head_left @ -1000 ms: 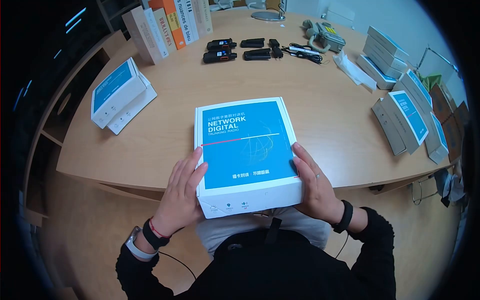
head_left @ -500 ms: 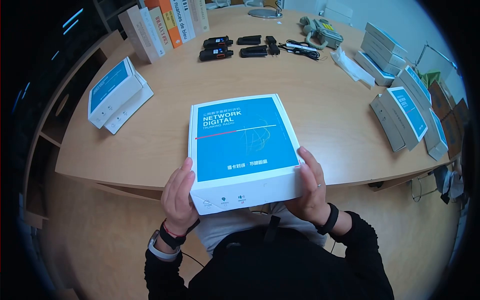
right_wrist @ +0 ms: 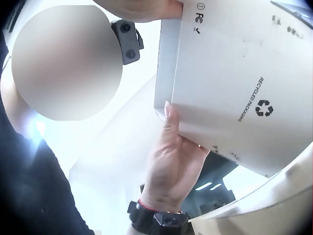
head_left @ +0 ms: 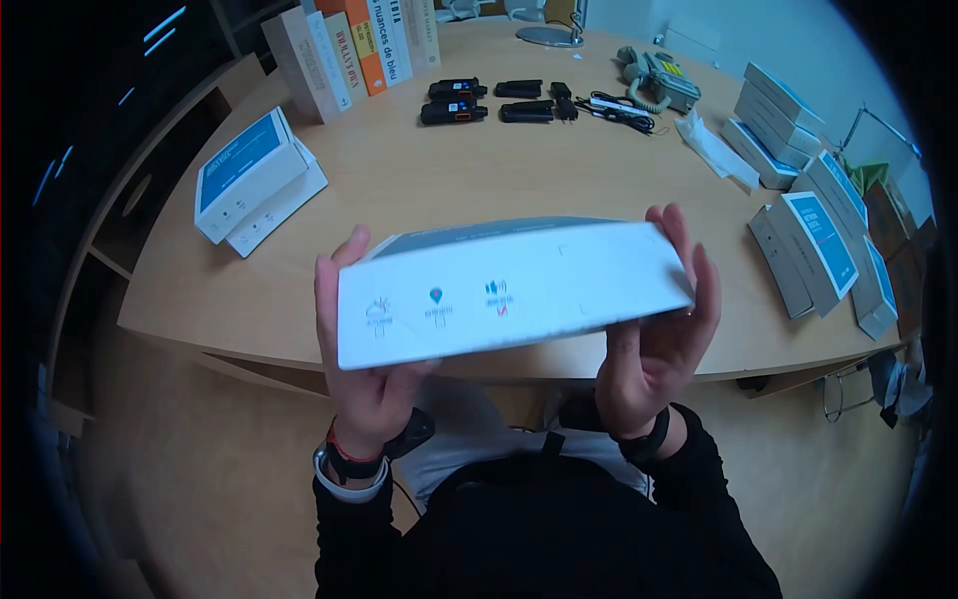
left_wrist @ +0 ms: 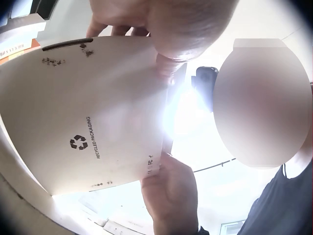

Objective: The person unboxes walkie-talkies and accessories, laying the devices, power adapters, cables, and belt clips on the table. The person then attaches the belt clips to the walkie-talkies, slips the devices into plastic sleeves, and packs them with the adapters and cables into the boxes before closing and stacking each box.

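A white-and-blue radio box [head_left: 519, 290] is held up between both hands, above the near edge of the table. It is tilted so its white side with small printed icons faces the head view, and the blue lid shows only as a thin strip behind. My left hand [head_left: 371, 394] grips the left end, thumb under the lower edge and fingers up along the side. At the opposite end my right hand [head_left: 659, 359] grips likewise, with its thumb below. Both wrist views show the box's plain underside [left_wrist: 107, 107] with a recycling mark and some dark scuffs.
Two similar boxes [head_left: 244, 180] lean together at the left, and several more [head_left: 803, 250] stand at the right. Black handheld radios [head_left: 454, 110], battery-like parts [head_left: 526, 112] and cables [head_left: 624, 115] lie at the back. Books [head_left: 344, 60], a desk phone [head_left: 664, 80] and white tissue [head_left: 717, 152] are beyond.
The box, lid up before, has been lifted and tipped so its near side faces the head view. Both hands have shifted round its ends, thumbs now beneath.
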`<action>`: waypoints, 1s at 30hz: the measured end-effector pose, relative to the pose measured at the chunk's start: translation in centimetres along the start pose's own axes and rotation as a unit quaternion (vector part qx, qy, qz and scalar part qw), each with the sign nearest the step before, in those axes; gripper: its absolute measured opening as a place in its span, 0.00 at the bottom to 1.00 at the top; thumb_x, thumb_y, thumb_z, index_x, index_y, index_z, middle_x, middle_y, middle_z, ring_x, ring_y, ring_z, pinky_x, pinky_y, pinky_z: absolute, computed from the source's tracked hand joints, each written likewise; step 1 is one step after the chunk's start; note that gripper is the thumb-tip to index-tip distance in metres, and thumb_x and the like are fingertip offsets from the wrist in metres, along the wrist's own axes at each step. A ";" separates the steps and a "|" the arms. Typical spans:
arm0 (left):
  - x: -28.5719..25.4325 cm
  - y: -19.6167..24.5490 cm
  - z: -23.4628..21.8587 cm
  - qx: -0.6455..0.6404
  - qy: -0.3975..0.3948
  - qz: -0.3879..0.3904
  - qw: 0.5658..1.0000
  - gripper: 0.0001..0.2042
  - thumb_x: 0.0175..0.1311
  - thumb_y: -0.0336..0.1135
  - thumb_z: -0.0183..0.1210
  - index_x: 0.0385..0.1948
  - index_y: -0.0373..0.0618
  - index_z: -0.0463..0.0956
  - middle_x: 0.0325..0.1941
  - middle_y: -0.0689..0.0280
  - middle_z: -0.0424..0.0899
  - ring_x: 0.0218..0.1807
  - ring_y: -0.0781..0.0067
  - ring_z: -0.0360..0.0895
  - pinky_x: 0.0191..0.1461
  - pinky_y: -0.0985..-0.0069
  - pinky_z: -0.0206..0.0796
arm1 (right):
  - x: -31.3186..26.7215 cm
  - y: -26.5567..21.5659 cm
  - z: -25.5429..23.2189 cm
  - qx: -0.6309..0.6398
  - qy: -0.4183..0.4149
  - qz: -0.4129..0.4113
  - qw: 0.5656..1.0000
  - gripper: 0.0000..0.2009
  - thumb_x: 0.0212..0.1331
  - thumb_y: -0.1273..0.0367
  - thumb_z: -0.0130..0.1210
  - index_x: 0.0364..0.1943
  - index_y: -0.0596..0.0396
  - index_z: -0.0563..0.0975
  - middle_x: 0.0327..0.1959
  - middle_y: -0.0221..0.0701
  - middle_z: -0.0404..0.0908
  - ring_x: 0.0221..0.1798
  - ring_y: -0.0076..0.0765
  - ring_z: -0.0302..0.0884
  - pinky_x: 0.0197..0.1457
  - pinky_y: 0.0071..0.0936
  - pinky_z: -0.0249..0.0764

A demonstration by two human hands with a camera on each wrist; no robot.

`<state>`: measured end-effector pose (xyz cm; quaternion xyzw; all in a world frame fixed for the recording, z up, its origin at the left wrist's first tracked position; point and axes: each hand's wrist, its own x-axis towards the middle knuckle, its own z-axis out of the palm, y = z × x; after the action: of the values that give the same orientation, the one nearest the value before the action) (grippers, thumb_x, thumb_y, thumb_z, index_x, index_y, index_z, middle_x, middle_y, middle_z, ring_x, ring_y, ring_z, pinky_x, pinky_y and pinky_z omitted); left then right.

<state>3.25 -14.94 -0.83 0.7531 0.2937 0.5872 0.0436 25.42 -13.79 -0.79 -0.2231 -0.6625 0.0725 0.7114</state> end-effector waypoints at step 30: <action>0.9 -1.5 -1.8 0.192 -0.223 -0.013 0.956 0.26 0.43 0.14 0.50 0.49 0.44 0.74 0.56 0.57 0.72 0.60 0.51 0.66 0.60 0.62 0.61 | 3.6 4.1 -5.2 -0.122 -0.335 0.127 0.925 0.18 0.46 0.85 0.51 0.43 0.55 0.70 0.56 0.40 0.68 0.56 0.46 0.70 0.51 0.31 0.71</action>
<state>1.17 -13.71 -0.10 0.8554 0.3932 0.3359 -0.0302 31.68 -9.90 0.68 -0.3530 -0.8323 0.1511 0.3997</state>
